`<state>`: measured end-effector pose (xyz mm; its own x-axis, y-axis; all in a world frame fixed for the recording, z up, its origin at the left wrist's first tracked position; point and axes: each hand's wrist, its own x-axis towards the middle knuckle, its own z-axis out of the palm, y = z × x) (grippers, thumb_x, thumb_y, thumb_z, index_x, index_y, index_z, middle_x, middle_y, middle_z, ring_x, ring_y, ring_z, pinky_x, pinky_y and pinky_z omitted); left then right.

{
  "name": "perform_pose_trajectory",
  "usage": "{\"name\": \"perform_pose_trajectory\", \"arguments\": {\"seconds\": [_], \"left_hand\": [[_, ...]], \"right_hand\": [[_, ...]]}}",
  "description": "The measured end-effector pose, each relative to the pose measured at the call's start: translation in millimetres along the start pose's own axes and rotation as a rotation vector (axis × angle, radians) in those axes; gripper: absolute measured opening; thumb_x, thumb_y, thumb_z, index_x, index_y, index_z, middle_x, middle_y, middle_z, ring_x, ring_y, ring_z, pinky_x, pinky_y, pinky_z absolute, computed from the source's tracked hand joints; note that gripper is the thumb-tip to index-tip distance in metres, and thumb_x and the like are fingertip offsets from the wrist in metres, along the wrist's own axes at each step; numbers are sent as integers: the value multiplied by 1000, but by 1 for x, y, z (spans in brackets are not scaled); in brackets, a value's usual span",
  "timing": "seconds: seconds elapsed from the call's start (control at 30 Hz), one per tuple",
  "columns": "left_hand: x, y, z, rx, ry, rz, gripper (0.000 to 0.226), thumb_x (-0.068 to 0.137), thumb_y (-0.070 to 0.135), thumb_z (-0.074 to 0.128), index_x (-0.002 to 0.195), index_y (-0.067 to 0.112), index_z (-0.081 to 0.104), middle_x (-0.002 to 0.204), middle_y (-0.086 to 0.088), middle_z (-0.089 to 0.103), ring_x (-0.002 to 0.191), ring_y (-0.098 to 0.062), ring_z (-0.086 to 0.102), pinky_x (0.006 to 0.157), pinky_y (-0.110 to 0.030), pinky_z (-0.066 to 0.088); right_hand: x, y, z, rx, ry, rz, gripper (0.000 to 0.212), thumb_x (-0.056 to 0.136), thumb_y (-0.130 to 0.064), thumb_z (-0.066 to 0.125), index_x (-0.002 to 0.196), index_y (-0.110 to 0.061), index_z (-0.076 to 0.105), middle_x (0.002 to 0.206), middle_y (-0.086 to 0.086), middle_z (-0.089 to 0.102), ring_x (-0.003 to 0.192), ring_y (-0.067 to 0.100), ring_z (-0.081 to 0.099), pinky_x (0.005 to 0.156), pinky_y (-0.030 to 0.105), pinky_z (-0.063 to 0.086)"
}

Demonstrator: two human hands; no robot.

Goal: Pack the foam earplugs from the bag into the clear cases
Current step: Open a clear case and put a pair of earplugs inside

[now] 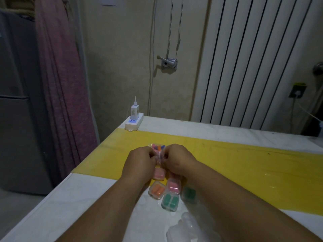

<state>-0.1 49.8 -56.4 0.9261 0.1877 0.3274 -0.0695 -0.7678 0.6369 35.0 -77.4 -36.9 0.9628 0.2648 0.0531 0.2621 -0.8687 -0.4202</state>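
Both hands meet mid-tabletop (87,198). The left hand (141,158) and right hand (178,158) each pinch the clear bag (160,157), fingers curled on the plastic between them. The bag lies on the yellow sheet (244,172); mixed earplugs (158,147) show at 12 o'clock of the knuckles. At 6 o'clock of the hands is a tight cluster of filled cases: pink case (159,173), orange case (157,190), green case (169,201). Farther toward 6 o'clock is a blurred clear pile (185,227). The power strip (134,122) sits at 11 o'clock, on the far corner.
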Motion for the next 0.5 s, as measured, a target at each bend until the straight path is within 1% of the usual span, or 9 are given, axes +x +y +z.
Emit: {"name": "perform_pose_trajectory", "arguments": {"seconds": [0.03,0.07,0.17,0.2,0.27,0.3,0.37,0.43,0.5], "left_hand": [[0,0,-1,1,-1,1,10,86,19,62,84,22,71,87,1,70,77,-16,57,67,-27,41],[0,0,-1,2,-1,-1,9,87,19,62,84,21,71,87,1,70,76,-15,56,66,-26,40],[0,0,-1,15,4,-4,9,89,22,62,87,20,71,88,-1,70,77,-16,55,67,-26,39],[0,0,-1,22,5,-5,10,90,23,62,88,20,71,89,-2,70,77,-16,55,67,-26,39],[0,0,-1,20,3,-6,11,90,24,63,89,18,71,90,-3,70,76,-16,53,67,-26,38],[0,0,-1,9,0,-10,11,90,25,63,89,18,72,90,-3,71,75,-16,53,66,-25,38],[-1,2,-1,-5,-9,-23,12,91,27,63,92,18,72,90,-2,71,74,-15,54,66,-25,39],[-2,4,-1,-4,-13,-31,13,91,28,63,94,20,73,92,-1,72,75,-14,55,67,-25,41],[-4,7,-3,3,1,-32,14,89,27,63,97,22,73,97,0,72,84,-17,59,73,-28,47]], "right_hand": [[-2,0,0,43,28,-3,11,84,-23,65,76,-19,71,87,3,70,83,20,64,73,28,49],[-3,2,1,93,62,2,12,82,-22,68,70,-22,68,84,0,69,80,17,63,72,27,50],[-4,9,-2,164,166,23,17,78,-28,76,65,-22,67,83,-3,69,79,13,64,72,27,53],[-6,11,-5,183,185,25,17,78,-27,77,65,-23,67,82,-5,68,78,11,63,69,24,52],[-12,16,-12,196,208,25,17,80,-22,76,67,-26,66,77,-10,63,74,8,58,59,12,41],[-15,20,-16,189,217,30,17,82,-18,74,69,-26,65,76,-10,62,73,7,56,55,9,36],[-22,27,-24,168,246,65,12,85,-14,69,77,-24,70,80,-5,65,70,7,57,52,10,36],[-30,33,-30,148,304,131,5,85,-18,70,86,-22,74,88,-3,69,76,10,61,60,16,41],[-40,41,-34,149,343,218,4,84,-24,72,87,-24,73,90,-3,69,86,16,62,66,24,42]]}}
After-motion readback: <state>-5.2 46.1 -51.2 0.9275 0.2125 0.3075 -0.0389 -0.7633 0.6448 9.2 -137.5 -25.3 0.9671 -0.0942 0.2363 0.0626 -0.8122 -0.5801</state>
